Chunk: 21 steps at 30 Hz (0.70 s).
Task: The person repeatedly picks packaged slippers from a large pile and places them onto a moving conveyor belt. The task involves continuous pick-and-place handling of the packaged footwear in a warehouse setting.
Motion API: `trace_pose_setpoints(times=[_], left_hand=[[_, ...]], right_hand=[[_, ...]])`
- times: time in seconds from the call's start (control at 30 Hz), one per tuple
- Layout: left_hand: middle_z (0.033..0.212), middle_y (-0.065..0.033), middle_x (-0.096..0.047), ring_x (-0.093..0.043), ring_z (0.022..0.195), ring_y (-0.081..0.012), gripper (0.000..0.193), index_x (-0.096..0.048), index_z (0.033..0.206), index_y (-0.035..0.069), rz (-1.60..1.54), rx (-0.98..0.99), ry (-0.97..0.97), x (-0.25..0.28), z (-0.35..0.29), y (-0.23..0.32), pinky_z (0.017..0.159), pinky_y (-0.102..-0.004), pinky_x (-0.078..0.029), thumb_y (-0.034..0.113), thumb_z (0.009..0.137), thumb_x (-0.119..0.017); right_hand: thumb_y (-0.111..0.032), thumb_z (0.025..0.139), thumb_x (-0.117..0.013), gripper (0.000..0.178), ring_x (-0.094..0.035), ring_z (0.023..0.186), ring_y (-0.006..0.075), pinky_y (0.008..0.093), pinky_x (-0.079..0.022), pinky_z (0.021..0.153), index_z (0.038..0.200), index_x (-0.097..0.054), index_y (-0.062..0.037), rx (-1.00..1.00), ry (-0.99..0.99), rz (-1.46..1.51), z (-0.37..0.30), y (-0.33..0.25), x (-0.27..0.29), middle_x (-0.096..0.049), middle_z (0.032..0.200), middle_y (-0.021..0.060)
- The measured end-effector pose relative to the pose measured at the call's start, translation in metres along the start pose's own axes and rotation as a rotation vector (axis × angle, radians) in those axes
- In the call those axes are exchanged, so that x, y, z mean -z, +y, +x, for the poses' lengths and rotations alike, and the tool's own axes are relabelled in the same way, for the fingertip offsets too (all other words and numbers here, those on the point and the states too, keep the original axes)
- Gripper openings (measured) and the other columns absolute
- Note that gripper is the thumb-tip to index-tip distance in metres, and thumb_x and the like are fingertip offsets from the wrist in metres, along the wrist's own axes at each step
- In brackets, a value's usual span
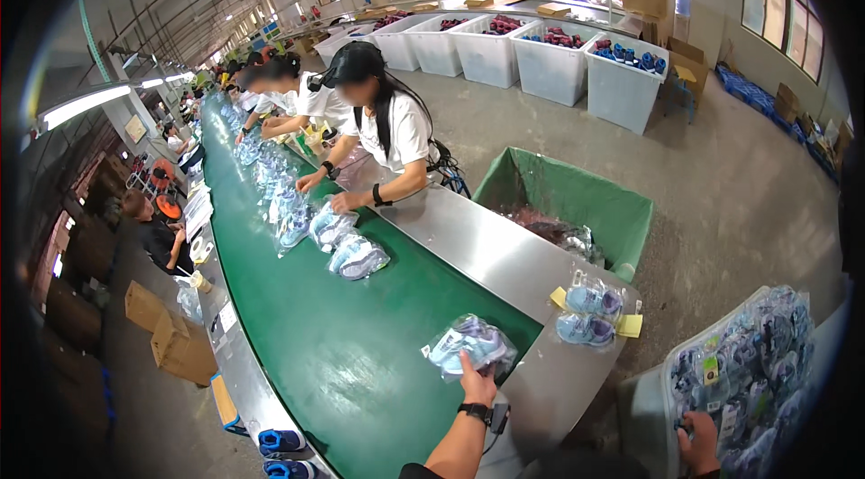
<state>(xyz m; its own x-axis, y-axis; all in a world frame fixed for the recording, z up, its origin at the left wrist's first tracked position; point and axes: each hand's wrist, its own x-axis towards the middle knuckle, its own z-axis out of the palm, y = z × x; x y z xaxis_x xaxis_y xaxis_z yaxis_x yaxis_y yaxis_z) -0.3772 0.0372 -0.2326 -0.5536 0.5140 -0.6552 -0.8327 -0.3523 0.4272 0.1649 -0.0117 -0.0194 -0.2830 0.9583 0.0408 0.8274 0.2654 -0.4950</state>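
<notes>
Left hand (pixel 476 382) grips one bagged shoe pair (pixel 470 346) on green belt (pixel 342 353). Right hand (pixel 701 443) clutches bagged shoes in bin (pixel 644 407). Two bagged pairs (pixel 590 315) between the hands.

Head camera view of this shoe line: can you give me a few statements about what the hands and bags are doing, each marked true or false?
1. The left hand touches a clear bag of light blue shoes on the green belt. True.
2. The right hand rests on the belt. False: it is at a grey bin full of bagged shoes.
3. Another bagged pair lies on the steel ledge beside the belt. True.
4. The green bin is heaped to the brim. False: only a few bags lie inside.
</notes>
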Motion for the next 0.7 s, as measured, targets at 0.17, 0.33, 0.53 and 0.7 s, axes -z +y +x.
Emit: trace_pose_setpoints(times=[0.17, 0.33, 0.53, 0.7], left_hand=[[0.138, -0.0071, -0.067, -0.065, 0.125, -0.0274, 0.067, -0.057, 0.146, 0.017, 0.216, 0.060, -0.254, -0.026, -0.037, 0.042, 0.108, -0.0502, -0.051, 0.067, 0.101, -0.058], [0.151, -0.0073, -0.060, -0.058, 0.136, -0.0296, 0.073, -0.050, 0.155, 0.013, 0.377, 0.260, -0.544, -0.081, -0.133, 0.040, 0.116, -0.0489, -0.046, 0.067, 0.106, -0.046], [0.155, -0.0156, -0.056, -0.055, 0.139, -0.0370, 0.080, -0.047, 0.157, 0.009, 0.445, 0.660, -0.727, -0.127, -0.243, -0.014, 0.119, -0.0529, -0.043, 0.070, 0.106, -0.041], [0.152, -0.0168, -0.056, -0.058, 0.135, -0.0369, 0.081, -0.048, 0.156, 0.008, 0.581, 0.859, -0.712, -0.135, -0.309, -0.062, 0.115, -0.0544, -0.047, 0.069, 0.103, -0.048]], right_hand=[[-0.010, 0.079, -0.076, 0.034, -0.066, 0.097, 0.0408, 0.0476, -0.053, 0.084, 0.112, -0.069, -0.0023, 0.103, 0.087, 0.008, 0.022, -0.027, 0.022, -0.069, 0.102, 0.0181], [-0.017, 0.087, -0.077, 0.036, -0.066, 0.103, 0.0385, 0.0458, -0.054, 0.092, 0.121, -0.071, -0.0048, 0.257, 0.151, 0.002, 0.053, -0.075, 0.058, -0.070, 0.111, 0.0169], [-0.032, 0.085, -0.081, 0.066, -0.055, 0.136, 0.0354, 0.0487, -0.046, 0.110, 0.145, -0.059, -0.0116, 0.479, 0.098, 0.048, 0.062, -0.101, 0.084, -0.057, 0.145, 0.0146], [-0.018, 0.069, -0.088, 0.076, -0.057, 0.132, 0.0318, 0.0447, -0.051, 0.102, 0.139, -0.059, -0.0147, 0.629, 0.143, 0.158, 0.041, -0.093, 0.080, -0.059, 0.137, 0.0096]])
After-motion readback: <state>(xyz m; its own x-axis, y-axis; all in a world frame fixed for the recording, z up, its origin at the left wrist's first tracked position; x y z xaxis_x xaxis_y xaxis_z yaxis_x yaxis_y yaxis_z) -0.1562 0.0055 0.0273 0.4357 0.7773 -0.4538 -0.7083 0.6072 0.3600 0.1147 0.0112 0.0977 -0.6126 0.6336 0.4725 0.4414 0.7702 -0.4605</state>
